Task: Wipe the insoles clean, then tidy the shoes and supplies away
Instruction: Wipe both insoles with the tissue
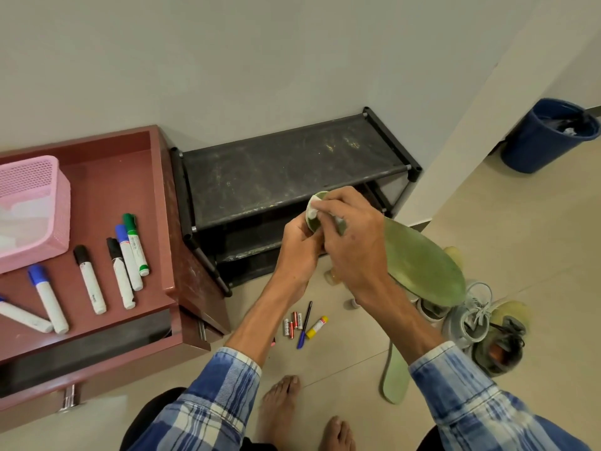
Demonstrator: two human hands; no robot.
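Left hand (297,252) pinches the heel end of the green insole (422,262) to steady it mid-air, toe pointing to 4 o'clock; right hand (351,242) presses a white wipe (313,208) on it (scrubbing grip). Second insole (395,379) lies on the floor by the shoes (481,330).

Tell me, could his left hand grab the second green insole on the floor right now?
Probably not: the left hand is holding the insole being wiped, and the second insole lies low beneath the right forearm.
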